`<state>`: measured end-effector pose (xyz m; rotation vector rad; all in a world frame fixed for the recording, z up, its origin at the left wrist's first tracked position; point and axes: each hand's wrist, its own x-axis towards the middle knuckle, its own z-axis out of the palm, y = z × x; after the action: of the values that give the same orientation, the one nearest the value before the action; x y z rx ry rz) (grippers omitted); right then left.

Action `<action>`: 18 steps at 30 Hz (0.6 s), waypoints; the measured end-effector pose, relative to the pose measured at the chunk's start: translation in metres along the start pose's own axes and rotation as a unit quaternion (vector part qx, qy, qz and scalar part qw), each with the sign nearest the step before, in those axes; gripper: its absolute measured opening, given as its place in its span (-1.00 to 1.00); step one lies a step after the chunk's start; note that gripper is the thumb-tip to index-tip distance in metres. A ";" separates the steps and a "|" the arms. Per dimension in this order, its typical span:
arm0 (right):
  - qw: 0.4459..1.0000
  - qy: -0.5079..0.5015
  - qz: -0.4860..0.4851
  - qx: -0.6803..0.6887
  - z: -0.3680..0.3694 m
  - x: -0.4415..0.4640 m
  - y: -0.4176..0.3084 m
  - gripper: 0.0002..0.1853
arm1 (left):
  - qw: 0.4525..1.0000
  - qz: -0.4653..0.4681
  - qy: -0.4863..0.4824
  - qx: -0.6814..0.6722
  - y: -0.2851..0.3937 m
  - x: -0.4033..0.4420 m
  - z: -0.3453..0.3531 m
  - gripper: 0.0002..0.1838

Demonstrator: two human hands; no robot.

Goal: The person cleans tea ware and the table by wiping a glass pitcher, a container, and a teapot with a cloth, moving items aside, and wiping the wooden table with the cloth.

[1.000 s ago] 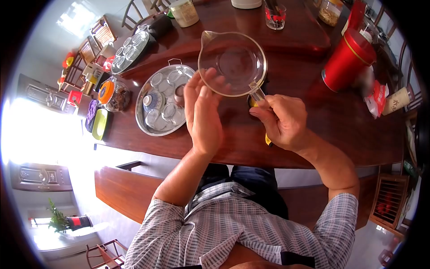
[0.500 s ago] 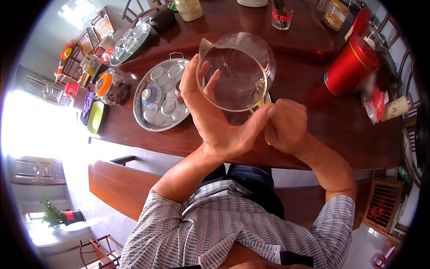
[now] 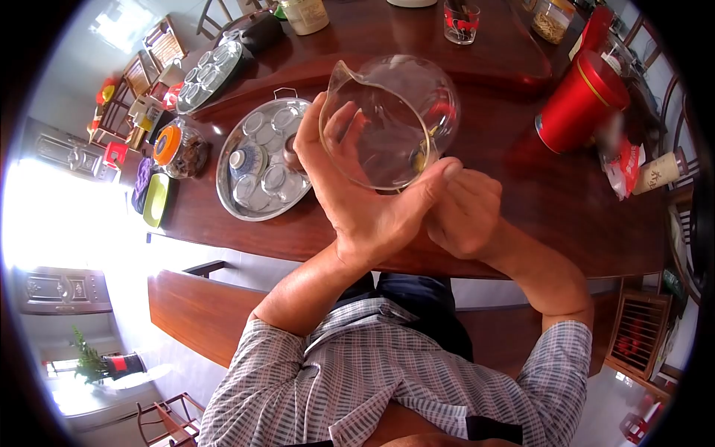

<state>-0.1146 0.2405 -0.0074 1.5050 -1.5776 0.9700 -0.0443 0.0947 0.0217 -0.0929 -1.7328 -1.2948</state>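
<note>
A clear glass pitcher (image 3: 387, 127) with a pointed spout is held up over the table, tilted so its round mouth faces me. My left hand (image 3: 365, 220) cups its left and lower side, fingers curved behind the glass and thumb stretched toward my other hand. At the lower right of the pitcher my right hand (image 3: 469, 212) is closed around the handle, which is mostly hidden by the fingers. A small black and yellow item (image 3: 422, 158) shows through the glass.
Left of my hands, a round metal tray (image 3: 227, 195) holds several glass cups. An orange-lidded jar (image 3: 181, 149) and a green dish (image 3: 156, 200) stand farther left. A red canister (image 3: 581, 103) is at the right, near a red and white packet (image 3: 624, 170).
My left hand has turned and moved from the pitcher's left edge to around its lower side, with its thumb now near my right hand. The pitcher's mouth has tilted toward me.
</note>
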 end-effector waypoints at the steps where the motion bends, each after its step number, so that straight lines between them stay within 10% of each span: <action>1: 1.000 -0.003 0.002 -0.004 -0.001 0.000 -0.001 -0.69 | 1.000 -0.005 -0.004 -0.001 0.000 0.000 0.000 0.28; 14: 0.988 0.020 0.141 0.058 -0.014 0.013 0.005 -0.84 | 0.993 0.001 -0.027 -0.115 -0.013 0.014 -0.026 0.30; 15: 0.928 0.032 0.310 0.203 -0.016 0.010 0.000 -0.83 | 0.984 -0.046 0.001 -0.174 -0.012 0.018 -0.027 0.22; 18: 0.829 0.048 0.388 0.399 -0.020 0.011 0.013 -0.79 | 0.921 -0.164 -0.023 -0.353 -0.028 0.028 -0.035 0.11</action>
<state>-0.1276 0.2538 0.0104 1.2189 -1.8411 2.3613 -0.0537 0.0429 0.0215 -0.2554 -1.2670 -2.1385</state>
